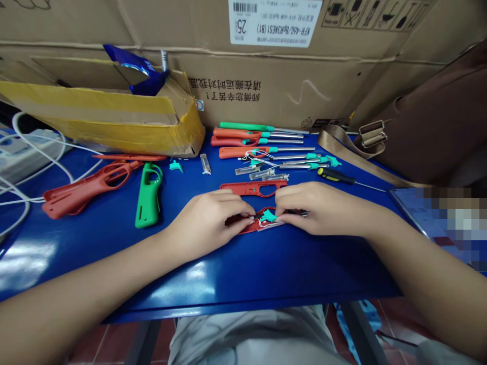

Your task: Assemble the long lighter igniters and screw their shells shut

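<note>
Both hands work at a red lighter housing half (249, 226) low on the blue table (213, 274). My left hand (216, 215) grips its left end, fingertips pinched by a small dark part. A teal trigger (268, 216) with a white wire lies in the housing between the hands. My right hand (304, 208) pinches at the housing's right side, where a dark and metal tip pokes out behind the fingers; what exactly it holds is partly hidden. Just beyond lies another red housing half (247, 188) with an oval opening.
Several long-nosed lighters (243, 152) lie at the back, near clear fuel tanks (262, 174) and a screwdriver (337, 176). Red shells (87, 190) and a green shell (148, 197) rest left. A yellow-taped box (152, 121), white cables (57, 167) and a brown strap (365, 162) border the table.
</note>
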`<state>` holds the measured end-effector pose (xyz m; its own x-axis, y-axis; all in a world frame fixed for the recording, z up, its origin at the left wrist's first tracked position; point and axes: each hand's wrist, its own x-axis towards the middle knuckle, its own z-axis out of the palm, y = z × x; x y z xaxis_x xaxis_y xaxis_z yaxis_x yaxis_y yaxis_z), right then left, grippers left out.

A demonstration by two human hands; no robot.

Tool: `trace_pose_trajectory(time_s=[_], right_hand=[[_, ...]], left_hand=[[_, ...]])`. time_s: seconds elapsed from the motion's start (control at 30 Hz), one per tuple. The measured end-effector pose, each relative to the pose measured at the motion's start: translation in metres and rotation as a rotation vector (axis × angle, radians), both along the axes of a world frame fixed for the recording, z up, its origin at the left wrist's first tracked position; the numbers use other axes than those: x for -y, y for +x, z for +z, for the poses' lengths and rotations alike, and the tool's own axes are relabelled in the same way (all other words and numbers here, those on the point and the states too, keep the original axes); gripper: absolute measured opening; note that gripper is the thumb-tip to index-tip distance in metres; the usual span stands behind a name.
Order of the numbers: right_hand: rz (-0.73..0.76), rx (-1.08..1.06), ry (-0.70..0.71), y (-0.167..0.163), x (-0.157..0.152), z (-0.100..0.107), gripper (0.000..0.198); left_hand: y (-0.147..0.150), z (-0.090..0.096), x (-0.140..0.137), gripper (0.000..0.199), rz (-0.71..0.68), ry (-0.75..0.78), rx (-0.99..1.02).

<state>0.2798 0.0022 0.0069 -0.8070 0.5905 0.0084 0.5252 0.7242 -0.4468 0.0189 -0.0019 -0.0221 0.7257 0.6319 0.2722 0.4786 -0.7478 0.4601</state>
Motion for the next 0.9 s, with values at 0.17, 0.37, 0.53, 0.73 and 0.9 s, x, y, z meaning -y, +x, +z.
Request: trace_pose_trajectory(time_s=[0.17,0.37,0.53,0.73,0.9], right_hand=[[0.024,-0.012,0.0,-0.0003,0.0004,-0.0005,0.016],[0.038,-0.012,0.016,-0.0021,0.0025,-0.0001,0.018],[0.032,-0.027,0.004,-0.0023,0.0034,0.0003,0.02],[0.011,-0.058,-0.009,-0.0027,0.0033,-0.0003,0.016],[0.026,-0.062,-0.025,-0.0028,0.0028,-0.0015,0.014]], left_hand=[[0.0021,0.0,0.0029,0.009,0.088,-0.076,0.032],[0.0038,0.0006,0.0036,0.01,0.106,-0.139,0.063],[0.0039,0.0002,0.0043,0.01,0.118,-0.132,0.064],[0.0037,0.0001,0.0042,0.011,0.119,-0.11,0.058],[0.0038,0.0012,0.0034,0.012,0.102,-0.115,0.035]])
